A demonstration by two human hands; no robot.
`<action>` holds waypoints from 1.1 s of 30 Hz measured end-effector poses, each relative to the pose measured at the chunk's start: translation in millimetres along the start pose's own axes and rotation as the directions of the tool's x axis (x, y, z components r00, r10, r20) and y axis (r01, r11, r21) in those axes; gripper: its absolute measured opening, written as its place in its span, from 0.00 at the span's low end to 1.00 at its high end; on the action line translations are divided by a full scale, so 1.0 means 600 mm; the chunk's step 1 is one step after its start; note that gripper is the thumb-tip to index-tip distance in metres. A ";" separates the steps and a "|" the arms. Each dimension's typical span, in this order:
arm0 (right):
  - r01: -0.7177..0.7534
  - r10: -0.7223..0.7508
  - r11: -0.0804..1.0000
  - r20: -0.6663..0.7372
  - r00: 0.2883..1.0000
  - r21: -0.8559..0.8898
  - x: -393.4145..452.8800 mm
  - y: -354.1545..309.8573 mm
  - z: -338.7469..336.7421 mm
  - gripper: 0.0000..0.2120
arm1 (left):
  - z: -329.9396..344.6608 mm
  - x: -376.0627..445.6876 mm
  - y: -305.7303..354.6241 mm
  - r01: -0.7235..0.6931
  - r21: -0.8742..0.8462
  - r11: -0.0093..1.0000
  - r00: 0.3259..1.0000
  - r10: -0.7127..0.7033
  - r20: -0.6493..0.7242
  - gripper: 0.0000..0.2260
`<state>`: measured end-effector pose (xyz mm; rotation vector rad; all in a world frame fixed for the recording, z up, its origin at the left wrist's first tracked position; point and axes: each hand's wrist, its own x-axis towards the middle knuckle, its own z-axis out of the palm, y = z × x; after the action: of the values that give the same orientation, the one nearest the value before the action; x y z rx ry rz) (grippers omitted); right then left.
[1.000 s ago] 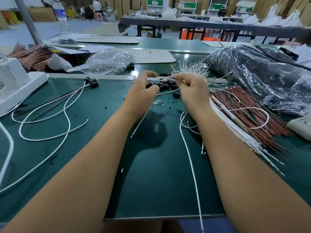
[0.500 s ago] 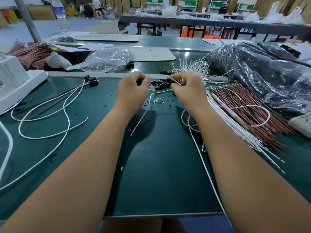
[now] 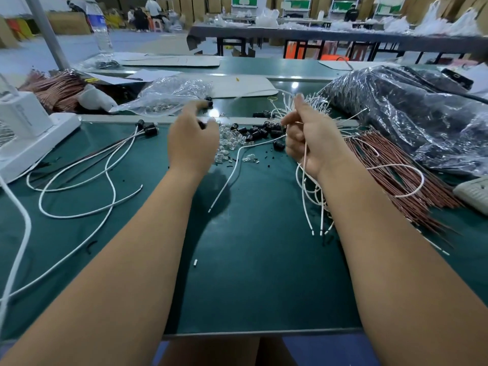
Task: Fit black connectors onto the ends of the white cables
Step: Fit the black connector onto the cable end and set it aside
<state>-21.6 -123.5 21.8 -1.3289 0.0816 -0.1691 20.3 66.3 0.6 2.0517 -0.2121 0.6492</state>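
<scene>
Right hand [image 3: 307, 143] pinches a white cable [image 3: 304, 165] upright, end free for fitting – left hand [image 3: 192, 143] grips a black connector [image 3: 202, 124] at the connector pile's [image 3: 260, 131] 9 o'clock.

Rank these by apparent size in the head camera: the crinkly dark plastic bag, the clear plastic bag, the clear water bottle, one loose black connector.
1. Crinkly dark plastic bag
2. Clear plastic bag
3. Clear water bottle, though it stands farther off, so this rank is unsure
4. Loose black connector, smallest
</scene>
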 end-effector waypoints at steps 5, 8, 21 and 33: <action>-0.014 0.027 0.982 -0.064 0.998 0.188 0.012 0.013 -0.002 0.21 | 0.017 -0.034 0.052 -0.047 -0.278 0.959 0.901 0.160 0.403 0.14; 0.023 0.006 0.918 -0.073 0.997 0.397 0.014 0.015 -0.002 0.23 | 0.029 -0.052 0.068 -0.104 -0.259 0.960 0.784 0.240 0.573 0.20; 0.162 -0.128 0.957 -0.152 0.980 0.240 0.007 0.003 -0.015 0.14 | 0.042 -0.047 0.055 -0.222 -0.187 0.957 0.831 0.286 0.478 0.09; 0.071 -0.080 0.995 -0.167 0.983 -0.064 0.011 0.009 -0.013 0.20 | 0.025 -0.053 0.060 -0.010 -0.425 0.905 0.845 0.235 0.480 0.15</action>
<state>-15.7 -131.0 14.8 -1.3745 0.1811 -0.3464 -15.1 31.2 4.3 1.7658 -0.7458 0.0811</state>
